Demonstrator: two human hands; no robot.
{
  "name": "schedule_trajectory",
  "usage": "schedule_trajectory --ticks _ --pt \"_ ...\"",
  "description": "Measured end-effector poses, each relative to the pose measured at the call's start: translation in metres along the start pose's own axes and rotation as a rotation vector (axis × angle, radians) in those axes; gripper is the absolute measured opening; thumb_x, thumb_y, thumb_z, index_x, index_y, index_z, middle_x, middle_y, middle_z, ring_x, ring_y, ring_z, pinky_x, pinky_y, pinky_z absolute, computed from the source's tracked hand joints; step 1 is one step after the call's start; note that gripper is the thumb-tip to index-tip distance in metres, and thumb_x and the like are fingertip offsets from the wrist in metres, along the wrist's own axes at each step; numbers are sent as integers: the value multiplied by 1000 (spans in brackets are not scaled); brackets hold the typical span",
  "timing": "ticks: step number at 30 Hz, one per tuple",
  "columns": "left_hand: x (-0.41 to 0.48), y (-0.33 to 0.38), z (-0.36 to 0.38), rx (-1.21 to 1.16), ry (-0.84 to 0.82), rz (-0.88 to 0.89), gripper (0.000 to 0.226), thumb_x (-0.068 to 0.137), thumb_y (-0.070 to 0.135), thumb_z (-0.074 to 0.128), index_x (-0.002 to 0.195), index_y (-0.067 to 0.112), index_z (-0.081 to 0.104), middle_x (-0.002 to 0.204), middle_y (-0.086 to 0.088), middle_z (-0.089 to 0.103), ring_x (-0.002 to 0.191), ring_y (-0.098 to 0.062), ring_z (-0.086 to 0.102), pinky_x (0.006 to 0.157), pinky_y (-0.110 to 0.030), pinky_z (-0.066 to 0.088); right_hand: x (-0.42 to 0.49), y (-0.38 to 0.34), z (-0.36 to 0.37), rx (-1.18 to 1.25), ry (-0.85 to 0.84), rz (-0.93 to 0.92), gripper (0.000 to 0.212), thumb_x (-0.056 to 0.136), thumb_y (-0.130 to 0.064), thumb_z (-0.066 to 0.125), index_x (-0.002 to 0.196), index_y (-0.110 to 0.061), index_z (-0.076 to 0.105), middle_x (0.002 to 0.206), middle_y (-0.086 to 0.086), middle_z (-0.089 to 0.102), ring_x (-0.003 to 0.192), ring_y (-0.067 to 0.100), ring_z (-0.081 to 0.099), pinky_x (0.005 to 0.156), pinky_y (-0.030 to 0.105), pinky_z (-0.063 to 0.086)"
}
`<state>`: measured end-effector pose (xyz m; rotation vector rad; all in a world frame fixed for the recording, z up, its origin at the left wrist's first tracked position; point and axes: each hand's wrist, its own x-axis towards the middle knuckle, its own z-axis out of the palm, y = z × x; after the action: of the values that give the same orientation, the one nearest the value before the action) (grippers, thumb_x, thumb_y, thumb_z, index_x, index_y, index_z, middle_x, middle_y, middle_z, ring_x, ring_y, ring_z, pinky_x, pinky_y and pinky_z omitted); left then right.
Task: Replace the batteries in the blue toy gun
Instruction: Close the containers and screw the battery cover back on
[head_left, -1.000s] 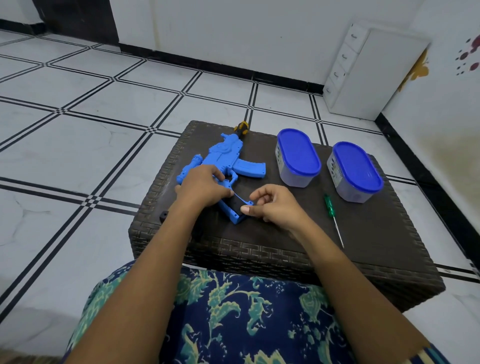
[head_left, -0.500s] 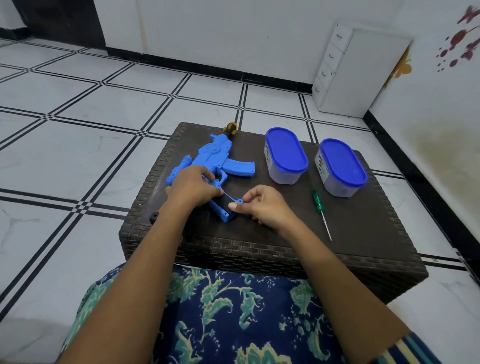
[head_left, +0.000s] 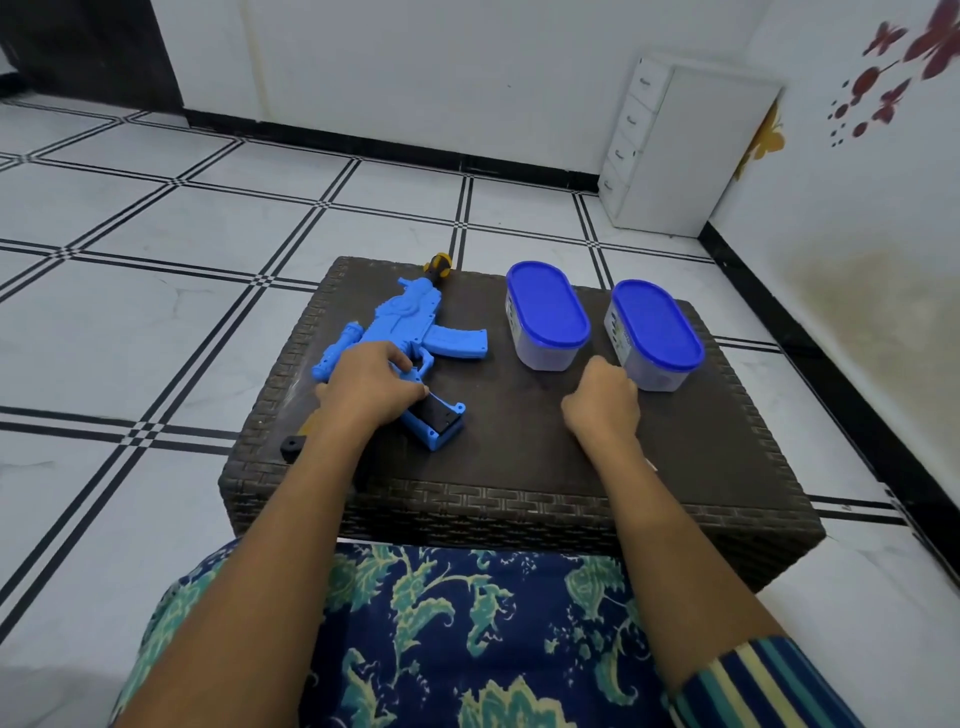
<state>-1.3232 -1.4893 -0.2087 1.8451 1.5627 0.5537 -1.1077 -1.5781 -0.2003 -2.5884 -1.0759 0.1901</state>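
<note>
Battery bay open; left hand (head_left: 371, 387) pins the blue toy gun (head_left: 415, 332) to the wicker table (head_left: 701, 467).

Left fingers close over the gun's middle, just above the exposed dark compartment (head_left: 435, 415). Right hand (head_left: 602, 400) curled, apart from the gun, just beside the nearer blue-lidded container (head_left: 653, 335); whether it holds anything, cannot tell. Gun looks like light, stiff, hollow plastic, likely to skid, so grip the body, not the thin hinged cover.

Bright, even light; soft shadows, slight blur, wide-angle edge distortion.
</note>
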Motion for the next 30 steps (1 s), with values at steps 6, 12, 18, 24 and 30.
schedule_trajectory --ticks 6,12,18,24,30 --pt "-2 2 -2 17 -8 9 23 73 36 77 76 36 54 91 6 59 98 -21 58 93 -47 47 -7 -17 4 219 -94 -154 27 91 -8 63 117 -5 59 117 12 62 108 27 60 81 30 47" --pt "-3 2 -4 20 -23 36 24 74 34 78 86 33 57 88 6 56 99 -22 59 91 -46 49 -28 -37 -16 1067 -140 -400 33 90 1 65 117 -17 66 99 5 64 93 17 66 78 21 55" --pt "-3 -2 -5 7 -36 65 25 72 36 80 82 34 57 81 8 53 95 -23 60 90 -48 49 -36 -50 -15 1277 -134 -522 28 90 7 61 106 -15 66 109 24 65 101 39 67 83 40 59" --pt "-2 -3 -5 2 -35 75 27 70 36 81 76 35 55 82 7 55 93 -22 61 88 -47 50 -37 -47 -11 1189 -71 -628 31 88 9 62 104 -17 66 103 17 66 98 40 66 87 51 57" --pt "-2 -2 -5 8 -31 73 28 69 37 81 73 36 53 84 6 57 94 -22 60 90 -47 50 -37 -45 -12 1202 -38 -651 27 88 10 62 106 -10 66 103 20 66 98 41 65 87 50 56"
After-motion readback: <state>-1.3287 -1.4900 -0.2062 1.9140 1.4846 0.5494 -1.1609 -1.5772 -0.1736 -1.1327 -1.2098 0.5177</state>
